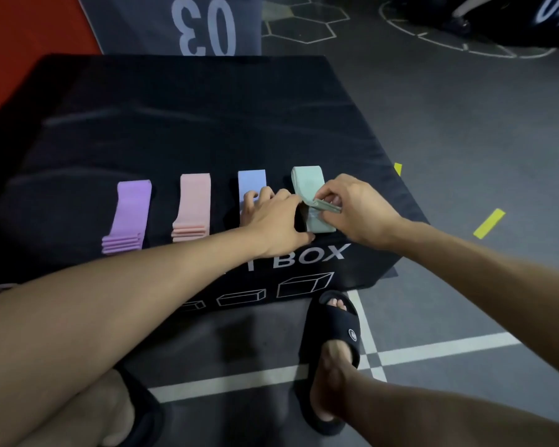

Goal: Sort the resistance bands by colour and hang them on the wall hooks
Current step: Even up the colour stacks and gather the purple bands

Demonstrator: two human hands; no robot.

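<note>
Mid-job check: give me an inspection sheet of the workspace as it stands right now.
Surface: black padded box, top facing the camera, "BOX" printed on its front.
Job's things: four piles in a row on the box: purple bands, pink bands, blue bands, mint bands. No wall hooks in view.
Clutter: nothing seen on the box besides the bands.
Grippers: left hand lies with fingers spread on the blue bands, its thumb at the mint pile's near end; right hand pinches a mint band above the mint pile.
Cables: nothing seen.
Surroundings: grey gym floor with white lines, yellow tape marks, a red mat; black slide sandals on the person's feet.
</note>
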